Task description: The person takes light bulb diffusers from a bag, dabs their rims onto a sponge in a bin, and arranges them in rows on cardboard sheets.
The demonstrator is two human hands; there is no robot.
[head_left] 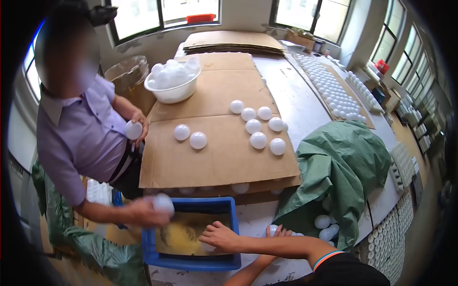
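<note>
My right hand (220,237) reaches left across my other arm, over a blue bin (234,214) with yellow powder (183,238) in it. Its fingers curl down over a white globe (207,247), mostly hidden beneath the palm. Below and to the right, my left hand (280,232) has its fingers around another white globe (272,229), beside the green sheet. A co-worker's hand (145,212), blurred, holds a white globe (163,205) above the bin's far left corner; their other hand (139,125) holds one (133,130) near the waist.
Several loose globes (253,126) lie on the cardboard (214,167). A white basin (174,95) heaped with globes stands at its far left. To the right, a green sheet (338,162) partly covers more globes (322,221). Rows of globes (329,86) line the far right.
</note>
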